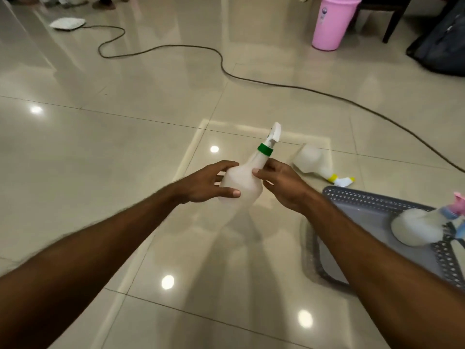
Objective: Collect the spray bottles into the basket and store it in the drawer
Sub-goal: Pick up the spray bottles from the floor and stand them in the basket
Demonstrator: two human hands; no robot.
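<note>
A translucent white spray bottle with a green collar (245,176) is held above the floor by both hands. My left hand (208,182) wraps its body from the left, and my right hand (281,183) grips its neck side from the right. A second spray bottle with a yellow collar (313,162) lies on its side on the tiles just right of it. The grey perforated basket (357,197) sits at the right edge. Inside it lies another white bottle (417,229) with a pink and blue spray head. No drawer is visible.
A dark cable (221,59) snakes across the glossy tiled floor behind the bottles. A pink bucket (332,21) stands at the back right beside a dark chair leg (392,23) and a dark bag (442,44). A white flat object (68,23) lies far left.
</note>
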